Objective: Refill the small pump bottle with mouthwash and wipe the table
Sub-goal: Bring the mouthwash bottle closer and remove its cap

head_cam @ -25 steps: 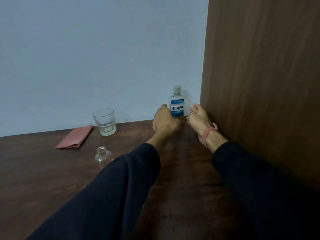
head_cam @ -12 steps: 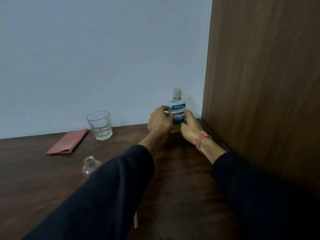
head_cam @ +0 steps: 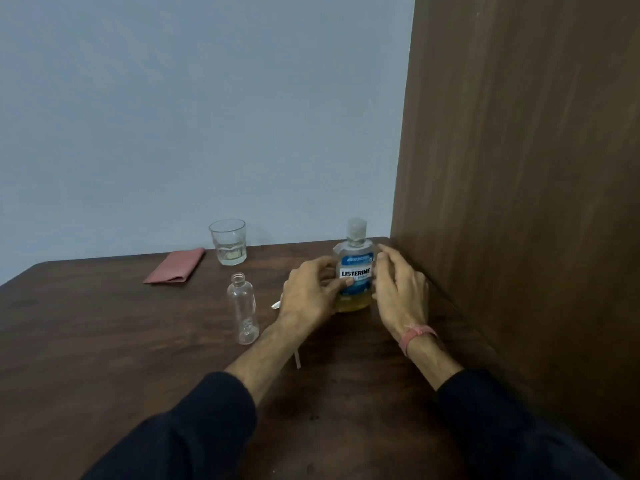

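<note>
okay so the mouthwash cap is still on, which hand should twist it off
Right, probably. The left hand already grips the label side of the clear mouthwash bottle with the blue label, steadying it upright, while the right hand rests open-fingered against the other side, nearer its clear cap.

Drinking glass (head_cam: pixel 228 246) stands near wooden panel (head_cam: pixel 519 168)
</note>
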### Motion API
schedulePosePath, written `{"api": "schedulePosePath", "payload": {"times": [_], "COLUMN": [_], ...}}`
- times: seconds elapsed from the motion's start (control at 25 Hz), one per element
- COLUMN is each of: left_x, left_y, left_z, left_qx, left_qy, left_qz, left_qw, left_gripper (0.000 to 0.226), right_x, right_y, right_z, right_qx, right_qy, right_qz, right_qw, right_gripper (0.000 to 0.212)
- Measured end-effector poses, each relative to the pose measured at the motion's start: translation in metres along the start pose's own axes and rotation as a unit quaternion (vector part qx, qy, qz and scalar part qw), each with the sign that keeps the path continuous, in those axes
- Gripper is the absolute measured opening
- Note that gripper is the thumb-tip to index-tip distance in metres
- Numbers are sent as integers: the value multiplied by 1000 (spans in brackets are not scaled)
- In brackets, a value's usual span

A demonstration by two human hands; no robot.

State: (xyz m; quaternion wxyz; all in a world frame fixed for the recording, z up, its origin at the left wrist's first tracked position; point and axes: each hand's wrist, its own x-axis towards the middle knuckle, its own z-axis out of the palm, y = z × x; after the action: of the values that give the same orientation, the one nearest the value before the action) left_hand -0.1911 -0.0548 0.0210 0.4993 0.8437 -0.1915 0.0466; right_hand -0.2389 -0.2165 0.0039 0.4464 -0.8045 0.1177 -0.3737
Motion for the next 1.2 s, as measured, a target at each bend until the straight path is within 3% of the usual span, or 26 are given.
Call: {"api": "schedulePosePath", "payload": {"times": [0.08, 0.16, 0.24, 0.32, 0.44, 0.72, 1.2], "left_x": [-19, -33, -40, -43, -46, -47, -48], "left_y": [-4, -7, -10, -13, -20, -25, -31], "left_z": [-14, -28, -37, -37, -35, -41, -40], "left_qx": [5, 15, 9, 9, 1, -24, -40], "left_qy": [-8, -4, 1, 2, 12, -18, -17], "left_qz": [9, 18, 29, 40, 49, 51, 49], "left_qw": [1000, 1000, 1000, 999, 999, 998, 998], "left_gripper": [43, 46, 48, 49, 50, 51, 54], "right_x": [-13, -19, -17, -13, -7, -3, -5], "right_y": [-16, -37, -51, -57, -46, -39, -42], "right_z": [-3, 2, 12, 18, 26, 28, 19], "right_qx": [16, 136, 322, 414, 433, 525, 517], "right_qy": [-8, -38, -87, -130, -165, -163, -205], "right_qz": [-9, 1, 56, 91, 76, 65, 66], "right_qw": [1000, 990, 941, 896, 883, 833, 828], "right_gripper": [43, 32, 26, 48, 67, 47, 50]}}
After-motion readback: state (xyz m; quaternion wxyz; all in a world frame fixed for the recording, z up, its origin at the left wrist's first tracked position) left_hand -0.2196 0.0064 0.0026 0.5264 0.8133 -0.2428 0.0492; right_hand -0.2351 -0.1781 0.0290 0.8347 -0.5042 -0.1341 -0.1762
